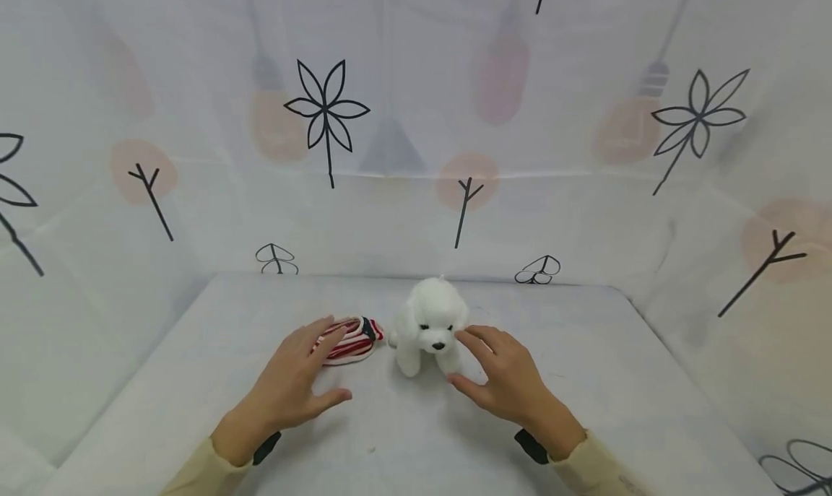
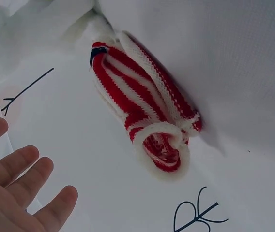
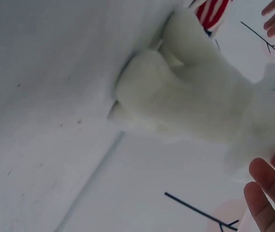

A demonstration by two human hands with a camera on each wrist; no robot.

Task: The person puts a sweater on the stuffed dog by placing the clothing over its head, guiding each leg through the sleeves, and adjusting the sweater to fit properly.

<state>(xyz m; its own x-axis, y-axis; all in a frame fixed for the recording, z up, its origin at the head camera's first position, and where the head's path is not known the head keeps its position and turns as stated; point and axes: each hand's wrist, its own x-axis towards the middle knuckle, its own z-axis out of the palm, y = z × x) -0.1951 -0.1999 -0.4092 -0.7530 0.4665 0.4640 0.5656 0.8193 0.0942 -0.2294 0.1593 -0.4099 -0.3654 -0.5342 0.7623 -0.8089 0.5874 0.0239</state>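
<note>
A white plush dog (image 1: pixel 434 310) stands on the table, its face toward me. Left of it lies a small knitted garment (image 1: pixel 356 346) with red and white stripes and a dark blue patch; the left wrist view shows a rolled opening on the garment (image 2: pixel 145 92). My left hand (image 1: pixel 289 380) is spread just in front of the garment, overlapping part of it in the head view and holding nothing. Beside the dog's head is my right hand (image 1: pixel 507 377), fingers extended. Its fingertips overlap the head's edge in the right wrist view; I cannot tell if they touch.
A white cloth covers the table (image 1: pixel 604 380). Pale curtains (image 1: pixel 403 214) with printed flowers and twigs hang behind the table and along both sides. Dark bands (image 1: pixel 533 445) sit at both wrists.
</note>
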